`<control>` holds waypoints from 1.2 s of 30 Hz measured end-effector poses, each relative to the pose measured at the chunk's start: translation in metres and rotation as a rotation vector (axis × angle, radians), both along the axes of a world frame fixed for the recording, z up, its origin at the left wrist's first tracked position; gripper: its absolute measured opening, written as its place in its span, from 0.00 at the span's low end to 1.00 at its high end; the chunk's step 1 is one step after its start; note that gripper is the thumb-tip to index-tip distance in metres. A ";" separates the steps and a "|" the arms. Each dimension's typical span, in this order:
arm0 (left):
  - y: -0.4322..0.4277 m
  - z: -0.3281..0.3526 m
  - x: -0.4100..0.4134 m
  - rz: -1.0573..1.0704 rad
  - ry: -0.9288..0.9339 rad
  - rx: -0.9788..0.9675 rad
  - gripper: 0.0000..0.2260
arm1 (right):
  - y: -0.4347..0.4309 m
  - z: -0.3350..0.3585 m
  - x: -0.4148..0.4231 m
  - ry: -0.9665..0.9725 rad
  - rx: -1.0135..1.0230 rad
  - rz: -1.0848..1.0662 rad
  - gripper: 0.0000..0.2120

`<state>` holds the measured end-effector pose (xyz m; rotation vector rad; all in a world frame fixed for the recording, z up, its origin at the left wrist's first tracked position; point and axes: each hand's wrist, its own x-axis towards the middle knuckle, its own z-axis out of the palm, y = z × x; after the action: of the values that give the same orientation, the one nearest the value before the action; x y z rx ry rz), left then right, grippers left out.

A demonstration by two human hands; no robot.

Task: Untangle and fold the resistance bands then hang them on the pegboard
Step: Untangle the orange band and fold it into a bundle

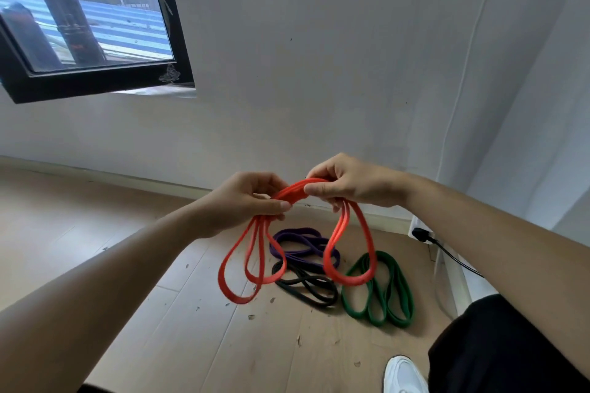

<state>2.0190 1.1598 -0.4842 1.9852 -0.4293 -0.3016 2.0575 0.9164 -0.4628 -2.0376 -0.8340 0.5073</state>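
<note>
At centre frame, your left hand (pixel 245 201) and right hand (pixel 351 183) each pinch the red band (pixel 292 190), its short span running sideways between grips, loops hanging below.

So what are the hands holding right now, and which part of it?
Both hold the red resistance band by its gathered top stretch: the left hand pinches the strands at one end, the right hand at the other. Its loops hang free below.

Both hands (pixel 293 191) pinch the red band (pixel 297 190) (loops dangling).
</note>
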 end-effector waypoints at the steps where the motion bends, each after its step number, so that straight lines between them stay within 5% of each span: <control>1: 0.001 0.000 0.000 -0.006 -0.002 0.019 0.07 | 0.000 0.000 0.000 0.004 0.013 0.009 0.11; 10: 0.003 0.008 -0.001 0.045 -0.138 0.092 0.15 | -0.003 0.008 -0.003 0.067 -0.025 0.033 0.12; 19: -0.008 -0.007 -0.004 0.005 -0.116 0.067 0.07 | 0.002 0.006 -0.006 -0.045 0.038 -0.070 0.10; 30: -0.020 -0.008 -0.006 0.124 -0.193 -0.024 0.09 | 0.003 -0.001 -0.007 -0.030 0.133 -0.117 0.10; 36: -0.010 -0.025 -0.004 0.147 -0.240 0.247 0.04 | 0.004 -0.042 -0.003 0.099 0.055 -0.124 0.08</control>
<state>2.0154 1.1495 -0.5093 2.2929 -0.4102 -0.0231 2.0547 0.9207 -0.5047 -1.9828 -0.6518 0.5054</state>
